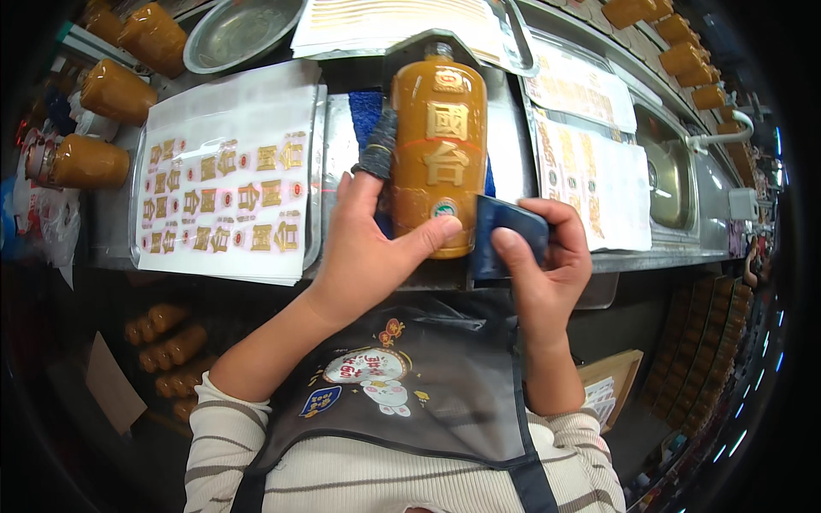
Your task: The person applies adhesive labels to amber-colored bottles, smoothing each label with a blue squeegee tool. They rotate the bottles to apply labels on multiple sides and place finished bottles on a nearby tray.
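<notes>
A glossy brown bottle (439,167) with raised gold characters lies in front of me, its bare threaded neck pointing away. My left hand (385,237) holds its lower left side, the thumb across the front beside a small round green-and-white sticker (444,210). Dark grey wrapping (378,147) covers a finger of that hand. Between the thumb and fingers of my right hand (545,256) is a flat dark-blue scraper-like piece (510,237), its edge at the bottle's lower right side. Blue cloth (367,115) shows beneath the bottle.
On the left, a tray (315,192) bears sheets of gold character decals (221,192). More decal sheets (593,179) lie at right, beside a sink (670,167). A metal bowl (240,32) stands at the back left. Several brown bottles (118,92) line the left edge.
</notes>
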### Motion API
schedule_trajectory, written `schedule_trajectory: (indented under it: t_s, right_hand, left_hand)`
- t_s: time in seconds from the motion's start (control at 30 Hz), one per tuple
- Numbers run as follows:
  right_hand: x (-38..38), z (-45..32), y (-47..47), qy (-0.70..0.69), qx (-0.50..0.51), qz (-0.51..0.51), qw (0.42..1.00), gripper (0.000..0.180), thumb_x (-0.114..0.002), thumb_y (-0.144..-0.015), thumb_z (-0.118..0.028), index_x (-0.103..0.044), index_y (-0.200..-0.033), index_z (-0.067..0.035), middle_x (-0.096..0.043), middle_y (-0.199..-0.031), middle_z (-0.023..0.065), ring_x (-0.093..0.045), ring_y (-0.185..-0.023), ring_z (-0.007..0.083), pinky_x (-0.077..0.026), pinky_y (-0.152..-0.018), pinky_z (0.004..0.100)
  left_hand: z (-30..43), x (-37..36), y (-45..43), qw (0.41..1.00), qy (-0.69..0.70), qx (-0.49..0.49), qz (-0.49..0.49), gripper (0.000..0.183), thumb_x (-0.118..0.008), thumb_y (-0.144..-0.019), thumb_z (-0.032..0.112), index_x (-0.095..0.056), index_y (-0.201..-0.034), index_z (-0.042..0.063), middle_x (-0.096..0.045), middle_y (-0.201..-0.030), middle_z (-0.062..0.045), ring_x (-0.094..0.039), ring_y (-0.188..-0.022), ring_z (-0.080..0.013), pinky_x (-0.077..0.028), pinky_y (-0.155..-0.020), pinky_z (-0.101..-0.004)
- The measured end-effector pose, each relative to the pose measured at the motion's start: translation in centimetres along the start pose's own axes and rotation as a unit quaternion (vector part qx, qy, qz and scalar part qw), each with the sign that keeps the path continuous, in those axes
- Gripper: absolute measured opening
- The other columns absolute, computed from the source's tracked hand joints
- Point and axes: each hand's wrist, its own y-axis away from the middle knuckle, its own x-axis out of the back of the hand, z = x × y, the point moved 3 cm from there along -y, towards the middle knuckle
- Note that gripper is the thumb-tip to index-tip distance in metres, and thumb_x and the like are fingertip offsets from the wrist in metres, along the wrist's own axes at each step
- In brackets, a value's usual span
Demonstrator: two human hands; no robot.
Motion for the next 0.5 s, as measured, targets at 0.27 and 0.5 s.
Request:
schedule_trajectory:
  t_s: [0.27,0.5]
  right_hand:
    - [0.2,0.8,-0.4,0.057,0.097,-0.008,0.994,0.025,-0.073,-0.086,0.002,-0.062,-0.108,0.001,-0.063,-0.095,0.0044,-0.06,-0.087,0.0099,-0.049,-0.076,0.0228]
    - [-0.1,-0.6,1.4,0.276,0.336,-0.081,0.897,0.037,-0.078,-0.066,0.008,-0.075,-0.098,-0.008,-0.068,-0.089,0.0078,-0.061,-0.076,0.0265,-0.05,-0.067,0.0353]
  left_hand:
    - [-1.3,1.6,1.1,0.996,-0.037,-0.025,-0.081,0.099,-0.09,-0.072,0.026,-0.035,-0.151,0.001,-0.048,-0.141,-0.015,-0.045,-0.131,-0.0276,-0.035,-0.112,-0.04]
    - [-0.8,2.5,0.9,0.966,-0.197,-0.109,-0.128,0.103,-0.088,-0.067,0.028,-0.037,-0.155,0.01,-0.03,-0.162,-0.016,-0.023,-0.152,-0.0341,-0.005,-0.121,-0.0589]
